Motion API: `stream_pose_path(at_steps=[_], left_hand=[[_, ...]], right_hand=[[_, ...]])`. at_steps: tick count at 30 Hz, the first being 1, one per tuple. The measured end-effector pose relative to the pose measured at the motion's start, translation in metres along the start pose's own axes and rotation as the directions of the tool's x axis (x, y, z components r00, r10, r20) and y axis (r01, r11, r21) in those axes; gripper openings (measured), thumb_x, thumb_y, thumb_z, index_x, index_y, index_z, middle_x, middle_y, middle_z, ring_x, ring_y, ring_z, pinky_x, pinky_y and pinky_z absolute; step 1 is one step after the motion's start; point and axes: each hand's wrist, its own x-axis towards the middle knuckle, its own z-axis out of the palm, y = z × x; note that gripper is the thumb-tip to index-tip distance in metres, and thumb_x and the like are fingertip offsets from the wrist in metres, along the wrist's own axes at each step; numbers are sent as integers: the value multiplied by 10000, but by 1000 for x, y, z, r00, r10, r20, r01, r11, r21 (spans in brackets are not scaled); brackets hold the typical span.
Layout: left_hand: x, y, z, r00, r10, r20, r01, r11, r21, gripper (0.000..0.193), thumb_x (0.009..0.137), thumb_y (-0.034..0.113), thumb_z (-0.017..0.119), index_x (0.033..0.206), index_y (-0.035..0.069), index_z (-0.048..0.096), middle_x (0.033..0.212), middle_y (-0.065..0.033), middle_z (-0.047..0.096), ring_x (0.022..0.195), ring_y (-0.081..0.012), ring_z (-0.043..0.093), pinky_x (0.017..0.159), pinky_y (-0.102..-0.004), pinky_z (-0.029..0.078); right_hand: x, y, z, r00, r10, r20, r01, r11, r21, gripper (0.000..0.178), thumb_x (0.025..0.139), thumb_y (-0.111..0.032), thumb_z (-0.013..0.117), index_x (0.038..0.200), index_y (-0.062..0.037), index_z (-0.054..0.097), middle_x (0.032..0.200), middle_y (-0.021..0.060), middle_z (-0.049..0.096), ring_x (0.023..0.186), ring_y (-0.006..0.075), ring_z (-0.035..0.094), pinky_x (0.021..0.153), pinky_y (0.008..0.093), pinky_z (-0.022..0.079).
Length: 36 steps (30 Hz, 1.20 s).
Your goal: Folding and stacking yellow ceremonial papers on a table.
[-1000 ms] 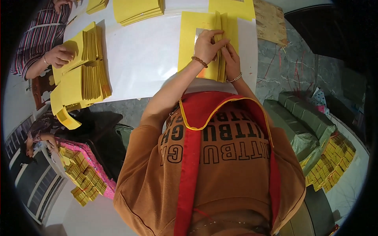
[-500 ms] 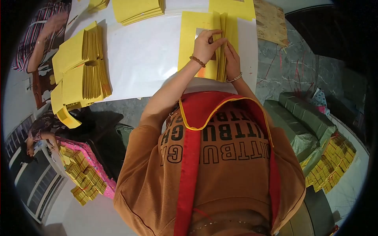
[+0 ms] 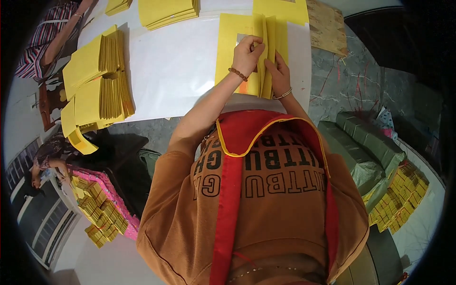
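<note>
Taking twelve as straight ahead of the worker in the brown top [image 3: 280,213] and red apron [image 3: 225,204], the white counter [image 3: 166,61] spreads from ten round to one. At three sit long green wrapped packages [image 3: 358,137]; at eight, yellow bundles [image 3: 102,213] lie on pink cloth [image 3: 114,199]. Toward ten, thick piles of folded yellow paper [image 3: 90,61] lean over one another on the counter, near a striped sleeve [image 3: 35,54] of somebody else; a thinner pile [image 3: 168,14] lies at eleven. Between twelve and one is the yellow paper [image 3: 225,57] being handled, flat on the counter, its folded leaves [image 3: 259,31] standing up. The left hand [image 3: 246,56] rests at their left side, fingers curled; I can't tell whether they pinch a leaf. The right hand [image 3: 281,73] lies against their right side, its grip equally unclear to me. A brown beaded bracelet [image 3: 238,74] circles the left wrist, a thin bangle [image 3: 283,94] the right.
</note>
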Motion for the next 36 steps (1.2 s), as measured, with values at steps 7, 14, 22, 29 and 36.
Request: stream_pose_path(at_steps=[7, 14, 22, 29, 36], left_hand=[[-1, 0, 2, 957, 277, -89, -273, 960, 58, 201, 771, 21, 474, 935, 14, 591, 740, -92, 504, 580, -155, 475, 530, -268, 401], [-1, 9, 5, 969, 245, -22, -237, 955, 176, 230, 773, 141, 606, 965, 15, 603, 721, -39, 473, 531, -85, 432, 432, -226, 379], [-1, 10, 5, 984, 177, -9, -174, 975, 137, 278, 717, 160, 681, 944, 13, 613, 696, -26, 439, 538, -79, 408, 441, -226, 359], [-1, 3, 2, 963, 268, -10, -261, 945, 199, 247, 744, 135, 650, 959, 21, 606, 689, -16, 423, 545, -75, 396, 465, -216, 351], [-1, -2, 2, 989, 149, -6, -148, 987, 56, 223, 748, 99, 613, 957, 22, 598, 700, -66, 453, 559, -131, 419, 510, -260, 375]], right_hand=[[1, -7, 1, 1000, -2, 4, 2, 999, -40, 414, 901, -198, 370, 1237, 44, 368, 1183, 107, 465, 1057, 150, 446, 902, 255, 345], [-1, -12, 4, 999, 2, -38, -8, 989, -146, 411, 901, -198, 398, 1226, 52, 383, 1198, 109, 458, 1076, 153, 432, 912, 247, 332], [1, -4, 1, 999, 14, -48, -16, 999, -44, 408, 887, -172, 429, 1228, 48, 385, 1201, 105, 456, 1090, 148, 420, 920, 246, 324], [2, 0, -1, 998, 30, -47, -30, 1000, 4, 401, 888, -162, 413, 1221, 60, 385, 1207, 116, 448, 1097, 155, 416, 932, 252, 313], [1, -5, 2, 1000, 11, -17, -10, 999, 38, 413, 885, -156, 409, 1230, 67, 368, 1215, 125, 438, 1101, 165, 415, 934, 256, 314]])
